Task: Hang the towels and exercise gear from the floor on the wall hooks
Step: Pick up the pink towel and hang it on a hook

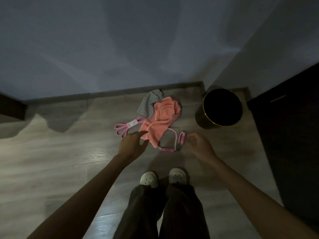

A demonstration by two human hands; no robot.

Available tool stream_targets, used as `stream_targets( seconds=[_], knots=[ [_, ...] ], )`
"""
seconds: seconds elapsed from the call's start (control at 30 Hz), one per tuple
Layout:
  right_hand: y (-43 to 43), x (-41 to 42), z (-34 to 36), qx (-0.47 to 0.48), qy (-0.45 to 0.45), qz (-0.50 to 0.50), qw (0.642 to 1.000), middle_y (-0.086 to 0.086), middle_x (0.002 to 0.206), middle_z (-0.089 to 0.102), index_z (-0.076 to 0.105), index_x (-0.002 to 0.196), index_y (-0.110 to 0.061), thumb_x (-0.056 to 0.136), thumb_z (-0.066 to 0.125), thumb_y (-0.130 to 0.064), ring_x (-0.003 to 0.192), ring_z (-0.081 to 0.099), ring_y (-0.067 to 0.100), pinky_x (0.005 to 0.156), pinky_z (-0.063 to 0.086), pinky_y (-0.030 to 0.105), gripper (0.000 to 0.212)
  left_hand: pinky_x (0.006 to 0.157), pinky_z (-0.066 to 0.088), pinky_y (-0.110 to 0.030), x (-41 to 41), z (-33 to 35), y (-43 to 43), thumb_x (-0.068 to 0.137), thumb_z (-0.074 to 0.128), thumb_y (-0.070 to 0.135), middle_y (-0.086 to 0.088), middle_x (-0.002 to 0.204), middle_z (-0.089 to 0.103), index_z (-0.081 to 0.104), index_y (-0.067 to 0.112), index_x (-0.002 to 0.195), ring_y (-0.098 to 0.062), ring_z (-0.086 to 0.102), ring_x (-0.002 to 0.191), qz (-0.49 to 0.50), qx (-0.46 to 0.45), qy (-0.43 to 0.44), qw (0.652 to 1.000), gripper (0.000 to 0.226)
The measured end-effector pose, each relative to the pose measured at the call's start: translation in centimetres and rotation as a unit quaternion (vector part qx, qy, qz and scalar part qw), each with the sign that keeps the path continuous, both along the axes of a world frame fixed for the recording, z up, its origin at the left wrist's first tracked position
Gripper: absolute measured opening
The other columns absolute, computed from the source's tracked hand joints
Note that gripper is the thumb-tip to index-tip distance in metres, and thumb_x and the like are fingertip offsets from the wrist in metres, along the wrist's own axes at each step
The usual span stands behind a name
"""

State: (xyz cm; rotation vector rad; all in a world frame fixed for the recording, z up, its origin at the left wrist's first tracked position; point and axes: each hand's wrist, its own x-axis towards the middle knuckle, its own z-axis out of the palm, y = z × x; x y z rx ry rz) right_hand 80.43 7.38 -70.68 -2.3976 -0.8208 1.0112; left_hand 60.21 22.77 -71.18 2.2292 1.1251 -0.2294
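A crumpled orange towel (159, 119) lies on the wooden floor near the wall, partly covering a grey towel (149, 102) behind it. A pink resistance band (126, 127) with a white tag lies to its left. A pink skipping rope (174, 143) with pink handles curls at the towel's front right. My left hand (133, 144) reaches forward with spread fingers, just short of the orange towel's near edge, holding nothing. My right hand (198, 144) hovers loosely curled beside the rope's handles and holds nothing. No wall hooks are in view.
A black round bin (203, 116) with a gold rim stands at the right of the pile. Dark furniture (290, 135) fills the right side. A plain wall (120, 49) with a baseboard rises behind. My feet in white clogs (163, 177) stand close to the rope.
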Motion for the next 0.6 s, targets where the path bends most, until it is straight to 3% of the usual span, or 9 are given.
stream_targets(
  seconds=[0.13, 0.33, 0.5, 0.6],
  knots=[
    [2.1, 1.1, -10.6, 0.001, 0.005, 0.018, 1.0, 0.006, 0.111, 0.064, 0.058, 0.112, -0.015, 0.085, 0.062, -0.016, 0.099, 0.06, 0.02, 0.08, 0.049, 0.031, 0.027, 0.08, 0.053, -0.034, 0.8, -10.7, 1.2, 0.089, 0.056, 0.039, -0.005, 0.12, 0.066, 0.054, 0.027, 0.13, -0.023, 0.066, 0.094, 0.023, -0.01, 0.0, 1.0, 0.042],
    [5.9, 3.9, -26.7, 0.022, -0.008, 0.038, 0.999, 0.011, 0.115, 0.061, 0.057, 0.115, -0.013, 0.081, 0.064, -0.01, 0.105, 0.058, 0.028, 0.091, 0.049, 0.039, 0.035, 0.089, 0.049, -0.035, 3.3, -26.1, 4.6, 0.089, 0.057, 0.039, -0.003, 0.13, 0.06, 0.05, 0.027, 0.132, -0.024, 0.059, 0.113, 0.044, -0.029, -0.024, 0.998, 0.046],
    [9.6, 6.1, -36.7, 0.063, -0.052, 0.086, 0.993, 0.012, 0.121, 0.055, 0.059, 0.116, -0.016, 0.078, 0.063, -0.007, 0.113, 0.053, 0.025, 0.091, 0.036, 0.021, 0.04, 0.094, 0.047, -0.037, 5.5, -37.1, 8.0, 0.084, 0.062, 0.044, -0.005, 0.134, 0.057, 0.048, 0.021, 0.135, -0.025, 0.057, 0.117, 0.057, -0.021, -0.026, 0.998, 0.058],
    [12.0, 7.4, -41.3, 0.095, -0.071, 0.081, 0.99, 0.015, 0.129, 0.051, 0.057, 0.123, -0.013, 0.076, 0.062, 0.002, 0.118, 0.051, 0.028, 0.095, 0.035, 0.022, 0.049, 0.097, 0.044, -0.037, 6.6, -42.5, 9.3, 0.079, 0.069, 0.045, -0.008, 0.138, 0.052, 0.042, 0.02, 0.139, -0.026, 0.053, 0.121, 0.075, -0.065, -0.031, 0.995, 0.071]
  ],
)
